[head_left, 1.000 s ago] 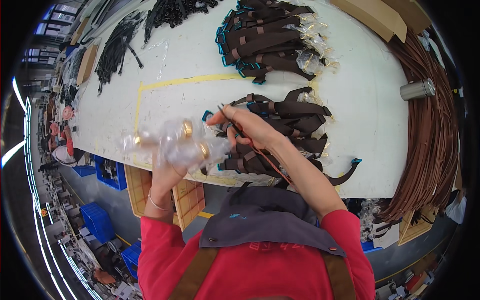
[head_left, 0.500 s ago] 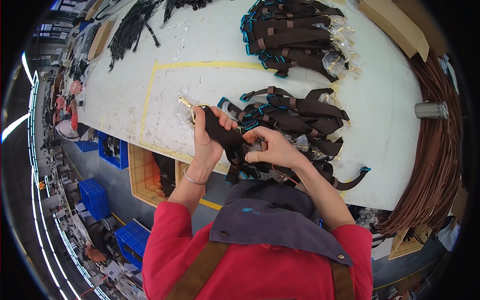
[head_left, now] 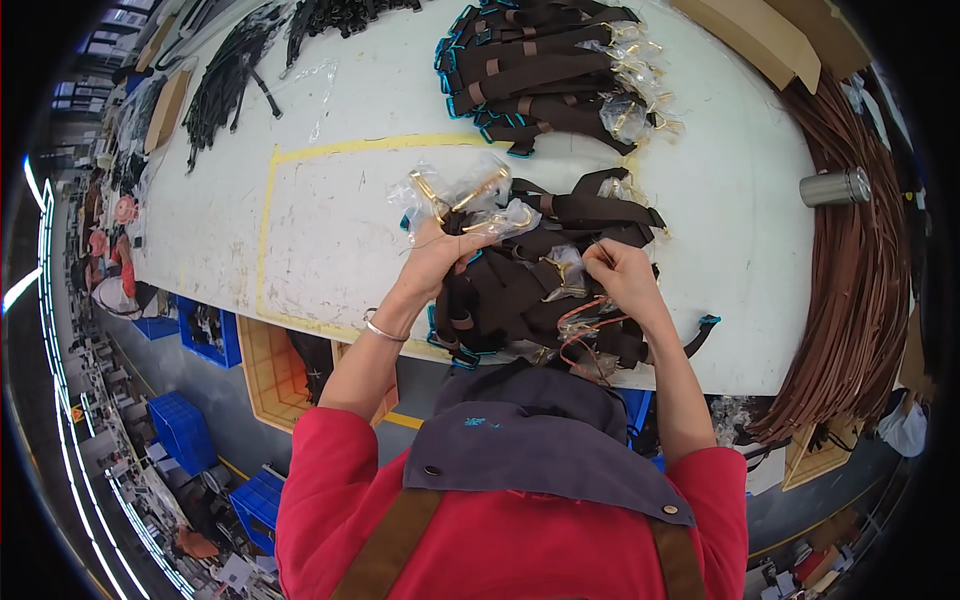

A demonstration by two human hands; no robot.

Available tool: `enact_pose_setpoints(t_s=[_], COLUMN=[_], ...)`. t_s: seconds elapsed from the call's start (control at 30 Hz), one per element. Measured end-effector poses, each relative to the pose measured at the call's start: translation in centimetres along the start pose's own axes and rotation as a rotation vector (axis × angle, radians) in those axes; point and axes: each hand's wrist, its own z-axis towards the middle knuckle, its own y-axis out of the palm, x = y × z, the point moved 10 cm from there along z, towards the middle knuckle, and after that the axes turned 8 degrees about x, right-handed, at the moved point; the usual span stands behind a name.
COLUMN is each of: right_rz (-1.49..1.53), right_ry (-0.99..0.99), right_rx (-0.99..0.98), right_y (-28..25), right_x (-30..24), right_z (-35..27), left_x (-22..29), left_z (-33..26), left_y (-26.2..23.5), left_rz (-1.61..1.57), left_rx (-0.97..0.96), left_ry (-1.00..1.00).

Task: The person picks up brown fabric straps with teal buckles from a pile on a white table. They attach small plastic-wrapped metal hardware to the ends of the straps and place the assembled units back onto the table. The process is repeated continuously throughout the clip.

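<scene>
My left hand (head_left: 440,258) is closed round a bunch of dark brown webbing straps (head_left: 490,300). Gold metal hooks (head_left: 428,190) in clear plastic wrap stick up beyond its thumb, and the straps hang down toward the table's near edge. To the right, my right hand (head_left: 622,278) has its fingers pinched together over the strap pile. A small dark bit shows at those fingertips, too small to name. Below it, a thin orange-brown cord (head_left: 580,330) lies looped across the straps. More brown straps (head_left: 590,210) with wrapped hooks and blue-edged buckles lie just beyond both hands.
Farther back lies another pile of brown straps (head_left: 540,75). Black straps (head_left: 235,90) rest at the far left. A metal cylinder (head_left: 835,187) lies beside long brown strips (head_left: 850,290) on the right. Cardboard (head_left: 750,40) is behind. Blue crates (head_left: 182,430) and a wooden box (head_left: 265,375) stand below the table.
The left hand now holds several straps with their wrapped hooks upward, where one strap end showed before. My right hand has moved right, away from the left. The view has shifted slightly.
</scene>
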Motion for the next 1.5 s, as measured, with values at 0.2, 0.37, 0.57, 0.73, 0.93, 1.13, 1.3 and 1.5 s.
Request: enact_pose_setpoints(t_s=[0.2, 0.37, 0.57, 0.73, 0.93, 1.13, 1.3, 1.5], right_rz=[0.681, 0.757, 0.397, 0.29, 0.609, 0.245, 0.226, 0.407], right_ry=[0.471, 0.71, 0.504, 0.194, 0.435, 0.161, 0.205, 0.315], right_rx=[-0.189, -0.485, -0.693, -0.786, -0.565, -0.189, -0.14, -0.19], right_y=[5.0, 11.5, 11.8, 12.8, 8.5, 4.5, 5.5, 6.2], right_x=[-2.3, -1.2, -1.9, -1.8, 2.2, 2.9, 3.2, 4.6], right_z=[0.1, -2.1, -3.8, -4.0, -5.0, -3.6, -3.1, -3.3], left_x=[-1.1, 1.9, -0.6, 0.2, 3.1, -1.6, -9.6, -8.5], left_z=[0.1, -1.4, 0.8, 1.0, 0.5, -2.1, -4.2, -5.5], left_y=[0.8, 1.8, 1.0, 2.6, -2.5, -2.1, 5.1, 7.6], left_rz=[0.018, 0.045, 0.214, 0.372, 0.143, 0.364, 0.282, 1.078], left_rx=[0.028, 0.074, 0.054, 0.002, 0.003, -0.104, -0.288, -0.192], left_ry=[-0.004, 0.189, 0.081, 0.166, 0.089, -0.108, -0.185, 0.32])
